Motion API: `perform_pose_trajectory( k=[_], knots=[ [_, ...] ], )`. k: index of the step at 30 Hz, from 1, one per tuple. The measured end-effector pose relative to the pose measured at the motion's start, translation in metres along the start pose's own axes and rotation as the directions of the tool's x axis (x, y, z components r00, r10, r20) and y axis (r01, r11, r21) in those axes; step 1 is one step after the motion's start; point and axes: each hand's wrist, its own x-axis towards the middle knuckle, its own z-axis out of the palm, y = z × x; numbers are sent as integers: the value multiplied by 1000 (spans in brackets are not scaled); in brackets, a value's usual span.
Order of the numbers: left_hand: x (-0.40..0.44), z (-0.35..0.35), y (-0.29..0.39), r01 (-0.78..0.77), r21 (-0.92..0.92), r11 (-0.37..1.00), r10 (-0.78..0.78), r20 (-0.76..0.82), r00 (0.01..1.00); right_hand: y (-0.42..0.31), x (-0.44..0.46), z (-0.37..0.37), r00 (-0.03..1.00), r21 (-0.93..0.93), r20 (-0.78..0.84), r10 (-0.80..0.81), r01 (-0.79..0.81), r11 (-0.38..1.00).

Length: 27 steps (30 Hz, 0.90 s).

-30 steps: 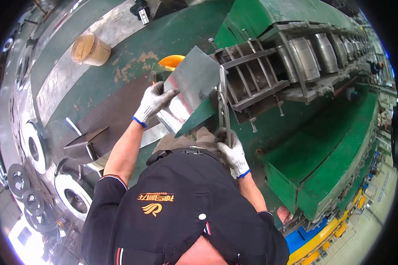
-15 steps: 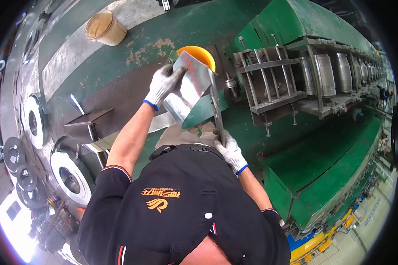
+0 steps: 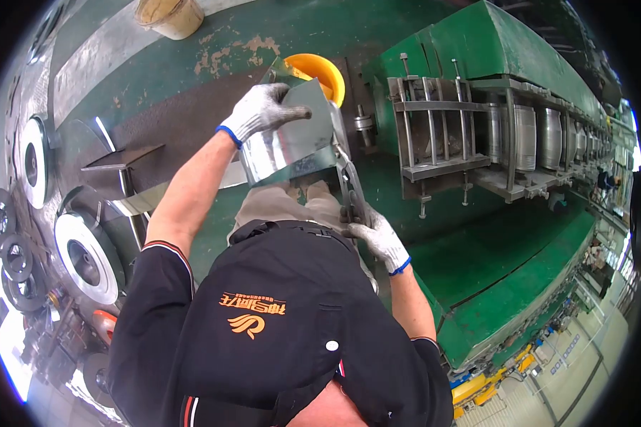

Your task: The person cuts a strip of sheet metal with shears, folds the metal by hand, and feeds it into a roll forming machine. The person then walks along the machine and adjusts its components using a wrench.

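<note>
My left hand [image 3: 262, 112], in a white knit glove with a blue cuff, is closed over the far left edge of a shiny sheet of metal [image 3: 292, 139], thumb lying on its face. The sheet is held tilted in front of my body. In my right hand [image 3: 379, 240], gloved the same way, are the handles of long metal tin snips [image 3: 349, 181]. The handles stand apart, and the blades meet the sheet's right edge. Whether they bite into the metal I cannot tell. Behind the sheet stands a yellow bucket [image 3: 327, 70], partly covered by it.
A roll-forming machine with metal rollers [image 3: 523, 135] and a green housing [image 3: 470, 43] fills the right side. A dirty pale bucket [image 3: 171, 18] stands at the upper left. Metal discs and a white-rimmed wheel [image 3: 85, 260] lie at left, near a small metal stand [image 3: 124, 158].
The sheet has turned flatter and its lower edge has swung up. The snips' handles have spread apart. My left hand has shifted slightly left, and the whole view has moved a little.
</note>
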Motion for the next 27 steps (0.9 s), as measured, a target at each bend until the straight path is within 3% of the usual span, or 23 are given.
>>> perform_pose_trajectory(
  k=[3,4,6,7,9,12,14,16,17,19,22,23,27],
  knots=[
    [-3,0,-12,-11,46,999,8,61,998,-5,-2,-4,990,-292,-58,129,-140,946],
    [-6,3,-14,-27,28,999,26,47,999,2,0,-3,990,-294,-50,133,-141,945],
    [-15,2,-6,15,16,1000,-15,32,999,23,6,1,988,-541,-71,-140,79,837],
    [-18,1,-5,38,7,999,-38,38,999,24,6,9,978,-575,-130,-160,57,816],
    [-21,6,-14,15,9,1000,-15,38,999,47,10,6,979,-589,-119,-165,64,806],
    [-20,15,-27,-25,-29,999,26,16,1000,28,7,5,980,-656,-121,-159,42,754],
    [-28,8,-16,62,30,998,-64,75,995,14,4,6,990,-724,-41,-133,62,687],
    [-28,19,-22,-49,24,999,46,116,992,5,2,6,995,-696,-29,-94,48,716],
    [-30,23,-13,-35,195,980,-4,194,981,3,5,4,992,-635,-1,-124,95,767],
    [-32,23,-13,-29,148,989,6,155,988,-3,13,5,988,-566,26,-155,142,812],
    [-33,21,-17,-18,-1,1000,18,190,982,-14,19,8,1000,-531,-6,28,-27,847],
    [-32,18,-15,-16,-1,1000,16,187,982,1,25,4,997,-575,4,-71,60,816],
    [-33,16,-15,-3,37,999,-5,202,979,32,39,16,976,-627,-125,-181,63,776]
  ],
)
